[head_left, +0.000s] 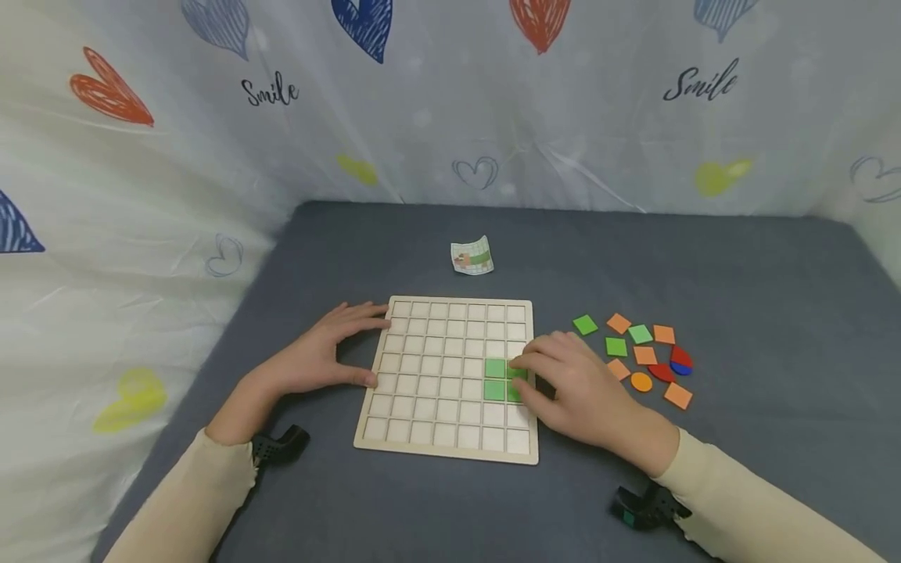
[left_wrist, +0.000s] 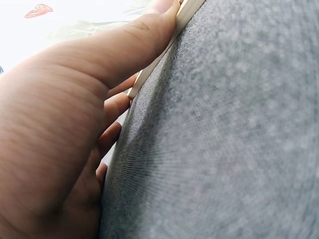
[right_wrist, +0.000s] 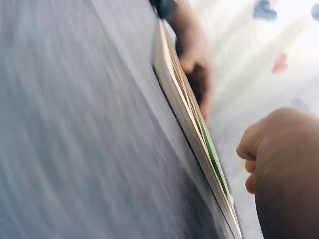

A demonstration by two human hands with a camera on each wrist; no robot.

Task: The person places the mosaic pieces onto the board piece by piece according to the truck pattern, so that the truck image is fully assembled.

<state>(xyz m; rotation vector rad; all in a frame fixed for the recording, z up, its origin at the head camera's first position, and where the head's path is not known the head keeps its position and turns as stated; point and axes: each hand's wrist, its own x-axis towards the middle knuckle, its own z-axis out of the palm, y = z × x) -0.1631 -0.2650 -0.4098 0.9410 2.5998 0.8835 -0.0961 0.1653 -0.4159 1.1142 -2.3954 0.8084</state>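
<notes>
Board [head_left: 425, 407] on grey tabletop [head_left: 760, 313], heart-printed backdrop [head_left: 422, 117]

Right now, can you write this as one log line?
left hand: touching grid board edge; right hand: above green squares; loose pieces: right of board; picture card: beyond board

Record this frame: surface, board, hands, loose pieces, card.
surface: dark gray cloth
board: wooden grid board, four green square tiles in a two-by-two block
left hand: thumb and fingers touching the board's left edge
right hand: over the block's right side; no held piece visible
loose pieces: right of board; orange squares, green squares, orange disc, red rounded pieces, blue rounded piece
card: picture card beyond the board's far edge
</notes>
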